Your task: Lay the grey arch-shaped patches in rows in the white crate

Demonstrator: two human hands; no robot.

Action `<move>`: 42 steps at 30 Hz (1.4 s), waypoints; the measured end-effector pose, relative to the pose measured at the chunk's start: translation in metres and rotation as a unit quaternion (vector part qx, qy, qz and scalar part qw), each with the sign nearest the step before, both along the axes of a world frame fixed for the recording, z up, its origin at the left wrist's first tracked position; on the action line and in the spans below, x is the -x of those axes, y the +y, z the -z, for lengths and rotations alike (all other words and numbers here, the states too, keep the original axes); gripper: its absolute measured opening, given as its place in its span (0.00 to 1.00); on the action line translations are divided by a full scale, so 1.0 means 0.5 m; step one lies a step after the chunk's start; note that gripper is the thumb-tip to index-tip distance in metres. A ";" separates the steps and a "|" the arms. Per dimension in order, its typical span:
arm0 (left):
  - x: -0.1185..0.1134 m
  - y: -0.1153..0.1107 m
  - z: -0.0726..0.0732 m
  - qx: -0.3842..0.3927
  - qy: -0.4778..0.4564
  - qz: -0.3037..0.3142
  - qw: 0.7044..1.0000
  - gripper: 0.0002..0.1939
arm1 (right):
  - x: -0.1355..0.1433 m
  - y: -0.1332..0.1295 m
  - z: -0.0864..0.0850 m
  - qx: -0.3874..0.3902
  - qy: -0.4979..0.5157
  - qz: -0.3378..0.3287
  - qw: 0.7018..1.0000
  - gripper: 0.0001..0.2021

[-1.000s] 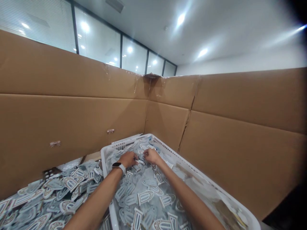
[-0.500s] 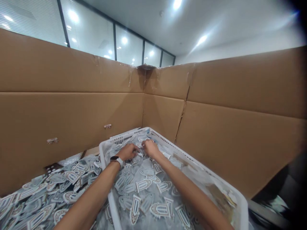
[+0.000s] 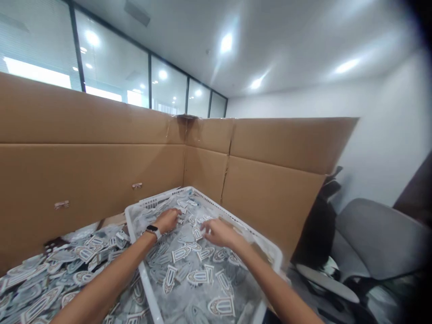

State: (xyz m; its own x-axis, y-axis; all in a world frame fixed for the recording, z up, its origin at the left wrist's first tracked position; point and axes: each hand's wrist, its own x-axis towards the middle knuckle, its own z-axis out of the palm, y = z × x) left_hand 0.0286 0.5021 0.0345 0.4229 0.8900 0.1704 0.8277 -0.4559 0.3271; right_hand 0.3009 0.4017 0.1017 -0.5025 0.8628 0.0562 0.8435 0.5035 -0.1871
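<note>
Small arch-shaped pieces [image 3: 199, 276] with white borders and brown ornament lie loosely over clear plastic packets in a white plastic basket [image 3: 149, 288]. My left hand [image 3: 168, 220], with a watch [image 3: 153, 230] on its wrist, is over the far left part of the basket. Its fingers stretch towards several pieces there, their tips partly hidden. To the right, my right hand [image 3: 219, 231] hovers with fingers bent and apart. Its fingertips are beside an arch-shaped piece [image 3: 197, 232]; whether they touch it I cannot tell.
Left of the basket is a big heap of similar wrapped pieces [image 3: 81, 254]. Tall cardboard walls [image 3: 270, 193] meet in a corner behind the basket. A grey office chair [image 3: 378, 238] stands at the right, beyond the cardboard's edge.
My hands were close together at the basket's far end. Now they are apart, the right one drawn back nearer to me. The view has turned right, bringing the chair into sight.
</note>
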 end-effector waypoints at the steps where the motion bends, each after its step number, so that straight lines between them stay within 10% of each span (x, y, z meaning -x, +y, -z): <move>1: -0.007 -0.017 -0.003 -0.010 -0.004 0.019 1.000 0.15 | -0.019 -0.025 0.009 0.017 -0.009 0.008 1.000 0.17; 12: -0.032 -0.110 0.054 0.018 0.012 0.129 0.991 0.16 | -0.046 -0.191 0.037 0.046 0.082 0.023 0.995 0.17; 20: -0.018 -0.100 0.028 -0.022 0.028 0.078 0.996 0.18 | -0.015 -0.345 0.101 -0.026 0.327 0.062 0.943 0.14; 26: -0.042 -0.130 0.053 -0.017 0.079 0.079 0.994 0.14 | 0.008 -0.398 0.122 -0.047 0.317 0.124 0.939 0.12; 30: -0.037 -0.153 0.013 -0.026 0.044 0.070 0.996 0.13 | 0.004 -0.396 0.107 -0.027 0.287 0.138 0.948 0.13; 37: 0.150 -0.312 -0.123 -0.102 -0.049 -0.088 0.990 0.18 | -0.001 -0.403 0.114 -0.034 0.244 0.136 0.960 0.15; 42: 0.304 -0.459 -0.060 0.048 0.080 -0.128 0.987 0.13 | 0.001 -0.396 0.126 -0.070 0.259 0.125 0.955 0.16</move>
